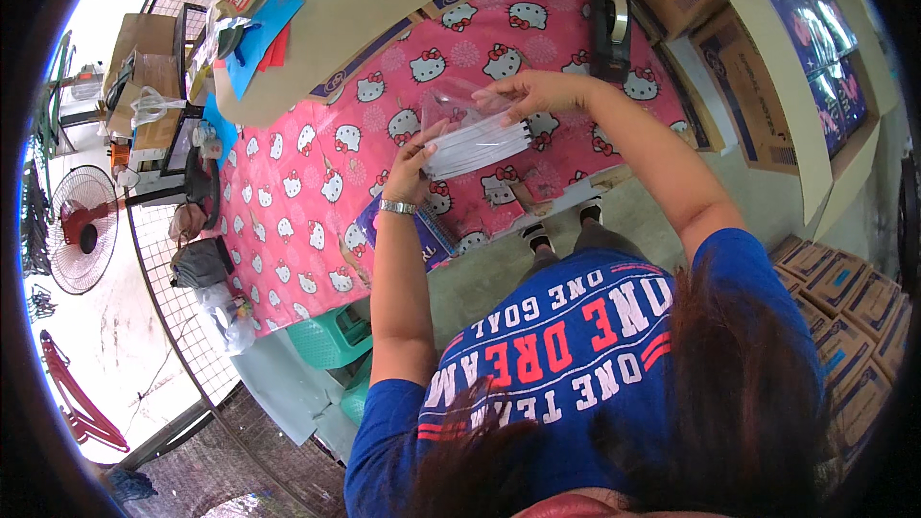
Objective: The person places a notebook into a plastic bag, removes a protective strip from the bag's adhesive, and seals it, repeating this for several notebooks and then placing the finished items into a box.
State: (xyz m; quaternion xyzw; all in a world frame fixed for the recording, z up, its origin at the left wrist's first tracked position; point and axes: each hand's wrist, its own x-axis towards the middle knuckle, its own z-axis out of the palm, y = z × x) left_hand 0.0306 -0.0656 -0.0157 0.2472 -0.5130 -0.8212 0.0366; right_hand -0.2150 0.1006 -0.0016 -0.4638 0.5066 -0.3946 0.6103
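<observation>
Above a pink table cover with cat faces (pixel 307 230), I hold a clear plastic bag (pixel 451 96) with both hands. A stack of thin, flat white pieces (pixel 477 152) sits in or against the bag; their kind is not plain to see. My left hand (pixel 411 168), with a metal watch on its wrist, grips the left end of the stack and plastic. My right hand (pixel 542 94) is closed on the bag's upper right edge with curled fingers. Below my left hand a dark blue spiral notebook (pixel 434 235) lies at the table's near edge.
A black tape dispenser (pixel 611 34) stands at the far right of the table. Right of it is an open carton (pixel 748 86) with purple packs; stacked cartons (pixel 849 312) lie lower right. At left are a fan (pixel 84 230), a green stool (pixel 329 338) and blue sheets (pixel 264 34).
</observation>
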